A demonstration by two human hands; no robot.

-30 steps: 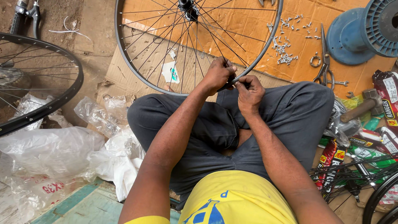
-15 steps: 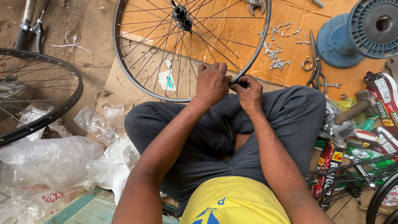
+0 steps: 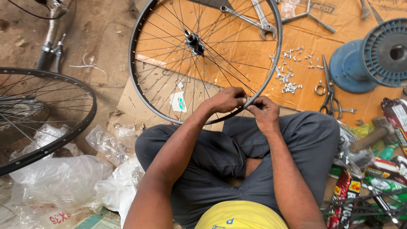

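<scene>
Both of my hands meet at the near rim of the bicycle wheel (image 3: 169, 111), which lies on cardboard (image 3: 352, 38) in front of my crossed legs. My left hand (image 3: 227, 99) clamps the rim; my right hand (image 3: 265, 112) pinches a spoke end there. Loose nipples (image 3: 290, 80) and scissors (image 3: 330, 91) lie just beyond.
</scene>
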